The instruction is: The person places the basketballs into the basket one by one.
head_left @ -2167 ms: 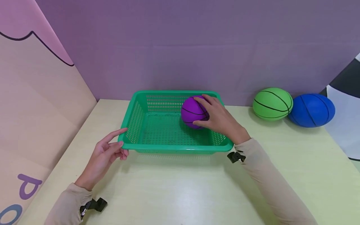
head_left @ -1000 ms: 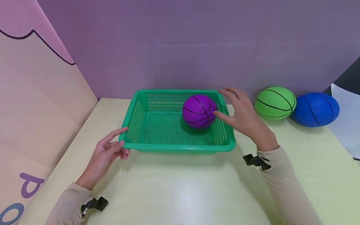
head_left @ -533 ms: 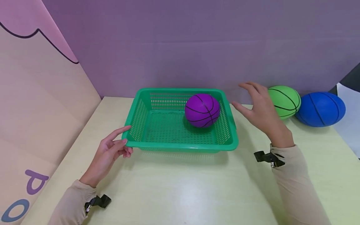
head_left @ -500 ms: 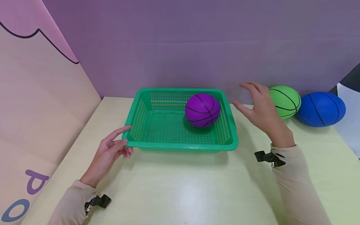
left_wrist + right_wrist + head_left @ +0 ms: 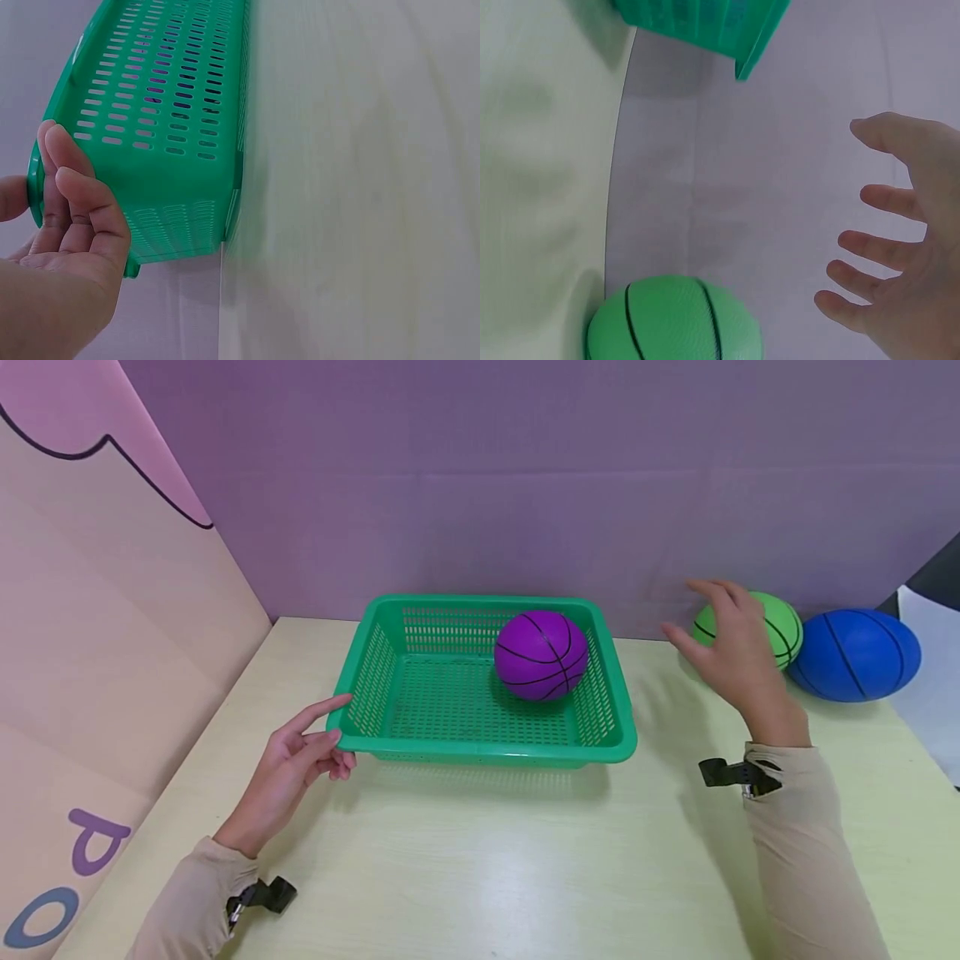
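Observation:
My left hand (image 5: 288, 764) grips the near left corner of the green plastic basket (image 5: 480, 750); in the left wrist view its thumb and fingers (image 5: 97, 206) lie on either side of the rim. Inside the basket, toward the right, sits a purple mini basketball (image 5: 540, 656). My right hand (image 5: 742, 652) is raised with its fingers spread and holds nothing. Behind it is a green mini basketball (image 5: 782, 625), partly hidden in the head view. The right wrist view shows a gap between that ball (image 5: 675, 322) and the fingers.
A blue mini basketball (image 5: 855, 656) sits beside the green one, near the table's right edge. The pale table (image 5: 480, 860) meets a purple backdrop (image 5: 450, 485) just behind the basket. A printed panel (image 5: 112, 652) rises on the left.
My right hand has let go of the purple ball in the basket and moved right, across to in front of the green ball. The left hand has stayed on the basket's corner.

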A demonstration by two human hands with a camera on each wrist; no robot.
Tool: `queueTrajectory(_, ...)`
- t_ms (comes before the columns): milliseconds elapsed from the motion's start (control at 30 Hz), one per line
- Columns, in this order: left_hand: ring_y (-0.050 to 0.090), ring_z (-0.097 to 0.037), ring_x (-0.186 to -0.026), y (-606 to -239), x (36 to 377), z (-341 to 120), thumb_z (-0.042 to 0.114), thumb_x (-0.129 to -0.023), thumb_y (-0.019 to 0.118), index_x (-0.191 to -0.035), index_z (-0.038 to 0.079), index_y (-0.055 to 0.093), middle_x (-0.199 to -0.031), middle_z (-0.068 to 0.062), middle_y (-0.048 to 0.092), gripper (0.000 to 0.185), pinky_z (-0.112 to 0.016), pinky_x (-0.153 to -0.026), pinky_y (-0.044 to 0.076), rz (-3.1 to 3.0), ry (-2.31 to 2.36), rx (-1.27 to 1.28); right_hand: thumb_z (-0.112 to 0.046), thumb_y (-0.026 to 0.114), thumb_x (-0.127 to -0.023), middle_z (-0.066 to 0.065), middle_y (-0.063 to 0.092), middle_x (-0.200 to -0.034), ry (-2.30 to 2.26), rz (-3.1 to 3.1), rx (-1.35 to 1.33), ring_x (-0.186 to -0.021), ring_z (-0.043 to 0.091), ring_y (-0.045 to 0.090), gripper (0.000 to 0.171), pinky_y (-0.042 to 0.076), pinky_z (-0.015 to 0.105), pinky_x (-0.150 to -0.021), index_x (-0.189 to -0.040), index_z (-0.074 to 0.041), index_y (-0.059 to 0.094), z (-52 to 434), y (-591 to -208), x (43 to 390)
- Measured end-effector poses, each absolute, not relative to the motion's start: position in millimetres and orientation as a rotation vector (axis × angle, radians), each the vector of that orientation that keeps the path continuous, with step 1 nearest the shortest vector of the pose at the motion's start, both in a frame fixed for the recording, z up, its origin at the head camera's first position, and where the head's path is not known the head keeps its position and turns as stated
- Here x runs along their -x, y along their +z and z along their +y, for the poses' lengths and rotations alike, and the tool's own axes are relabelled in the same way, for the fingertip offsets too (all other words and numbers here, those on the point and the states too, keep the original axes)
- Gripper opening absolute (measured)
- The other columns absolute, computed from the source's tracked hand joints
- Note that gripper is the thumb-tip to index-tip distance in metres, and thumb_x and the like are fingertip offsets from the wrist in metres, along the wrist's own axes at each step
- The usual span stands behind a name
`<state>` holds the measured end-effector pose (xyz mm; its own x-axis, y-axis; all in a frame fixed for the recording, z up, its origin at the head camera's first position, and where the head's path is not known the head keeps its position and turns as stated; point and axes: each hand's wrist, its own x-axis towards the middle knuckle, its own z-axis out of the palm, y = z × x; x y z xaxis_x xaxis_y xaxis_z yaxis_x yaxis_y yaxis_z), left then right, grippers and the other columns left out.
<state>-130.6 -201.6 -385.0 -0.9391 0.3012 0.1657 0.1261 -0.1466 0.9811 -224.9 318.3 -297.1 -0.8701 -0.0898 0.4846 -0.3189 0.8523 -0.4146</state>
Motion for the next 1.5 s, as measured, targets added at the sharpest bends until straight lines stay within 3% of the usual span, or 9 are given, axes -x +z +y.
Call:
queueTrajectory(267, 0.065, -0.018, -0.071, -385, 132, -202, 0.014, -0.105, 0.051, -0.152, 0.002, 0.034, -0.079, -0.008, 0.071, 0.051, -0.026, -0.068, 0.054, 1.974, 2.237, -0.503, -0.033, 0.062, -0.098, 0.025, 0.025, -0.156, 0.691, -2.644, -0.123, -0.145, 0.045, 0.015, 0.067, 0.023, 0.069, -0.109, -0.152, -0.004, 0.035, 342, -301, 227)
queueTrajectory(600, 0.066, -0.017, -0.071, -386, 132, -202, 0.013, -0.105, 0.051, -0.152, 0.001, 0.034, -0.079, -0.008, 0.071, 0.051, -0.026, -0.068, 0.054, 1.96, 2.247, -0.504, -0.038, 0.058, -0.098, 0.025, 0.0, -0.163, 0.686, -2.718, 0.031, -0.148, 0.044, -0.005, 0.077, 0.001, 0.071, -0.112, -0.158, -0.008, 0.02, 375, -315, 234)
queueTrajectory(900, 0.066, -0.017, -0.071, -387, 132, -203, 0.011, -0.105, 0.051, -0.152, 0.001, 0.034, -0.079, -0.007, 0.071, 0.051, -0.026, -0.068, 0.054, 1.939, 2.258, -0.509, -0.044, 0.059, -0.097, 0.024, -0.011, -0.163, 0.72, -2.758, 0.1, -0.148, 0.046, -0.012, 0.091, 0.001, 0.074, -0.11, -0.161, -0.012, 0.004, 399, -327, 241)
queueTrajectory(1167, 0.066, -0.016, -0.07, -389, 133, -202, 0.01, -0.105, 0.051, -0.152, 0.0, 0.035, -0.079, -0.006, 0.072, 0.051, -0.026, -0.068, 0.054, 1.934, 2.261, -0.493, -0.045, 0.063, -0.094, 0.024, -0.008, -0.163, 0.692, -2.745, 0.12, -0.147, 0.047, -0.009, 0.096, 0.004, 0.073, -0.111, -0.161, -0.012, 0.003, 407, -340, 250)
queueTrajectory(1400, 0.065, -0.016, -0.071, -387, 133, -203, 0.012, -0.104, 0.052, -0.152, 0.002, 0.035, -0.079, -0.006, 0.071, 0.052, -0.025, -0.068, 0.054, 1.943, 2.252, -0.496, -0.051, 0.07, -0.088, 0.021, 0.001, -0.158, 0.679, -2.681, 0.239, -0.14, 0.052, 0.005, 0.1, 0.021, 0.076, -0.1, -0.16, -0.013, 0.012, 405, -345, 251)
queueTrajectory(1500, 0.065, -0.016, -0.071, -387, 133, -204, 0.012, -0.104, 0.053, -0.152, 0.001, 0.035, -0.079, -0.006, 0.071, 0.052, -0.026, -0.069, 0.054, 1.945, 2.251, -0.497, -0.054, 0.071, -0.086, 0.021, 0.005, -0.156, 0.684, -2.648, 0.273, -0.139, 0.051, 0.008, 0.099, 0.023, 0.075, -0.099, -0.159, -0.012, 0.018, 403, -348, 251)
